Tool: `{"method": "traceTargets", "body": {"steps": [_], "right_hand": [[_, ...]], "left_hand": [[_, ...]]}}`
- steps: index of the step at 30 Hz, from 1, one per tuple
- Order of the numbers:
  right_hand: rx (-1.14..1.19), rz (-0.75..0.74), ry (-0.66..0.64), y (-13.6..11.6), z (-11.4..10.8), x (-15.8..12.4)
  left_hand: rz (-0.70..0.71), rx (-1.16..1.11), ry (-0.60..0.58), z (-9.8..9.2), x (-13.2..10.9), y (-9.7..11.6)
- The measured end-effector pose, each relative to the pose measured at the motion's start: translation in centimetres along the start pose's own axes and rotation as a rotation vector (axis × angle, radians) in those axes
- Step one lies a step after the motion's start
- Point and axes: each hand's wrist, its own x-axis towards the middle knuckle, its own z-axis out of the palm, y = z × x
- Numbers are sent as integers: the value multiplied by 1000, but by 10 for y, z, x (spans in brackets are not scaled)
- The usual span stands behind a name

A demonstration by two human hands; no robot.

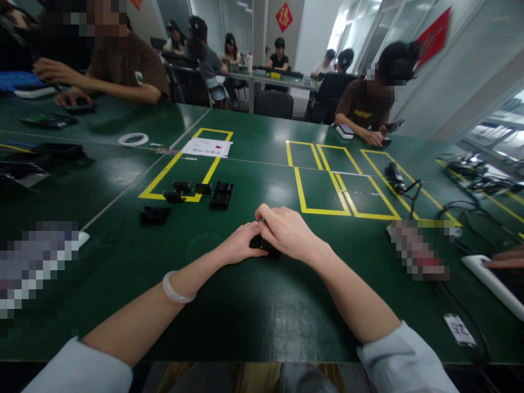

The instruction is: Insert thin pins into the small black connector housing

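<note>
Two hands, the left hand and right hand, met on one small black part. Five black plastic parts lay near the yellow tape outlines. One tape roll, one paper sheet and one electric screwdriver lay farther off.

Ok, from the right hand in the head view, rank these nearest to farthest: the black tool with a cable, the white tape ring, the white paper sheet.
1. White paper sheet, ahead and left of the right hand.
2. Black tool, ahead right; too close to the sheet to call.
3. White tape ring, far left.

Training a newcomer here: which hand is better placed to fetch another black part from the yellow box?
Probably the left hand: the loose black parts lie up-left, on its side. The right hand covers the small black piece.
</note>
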Motion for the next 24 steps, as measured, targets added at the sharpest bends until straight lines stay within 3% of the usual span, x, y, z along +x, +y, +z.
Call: {"method": "traceTargets", "body": {"steps": [24], "right_hand": [[-49,-30,11,0,3,0]], "left_hand": [[4,-15,-16,1,1,0]]}}
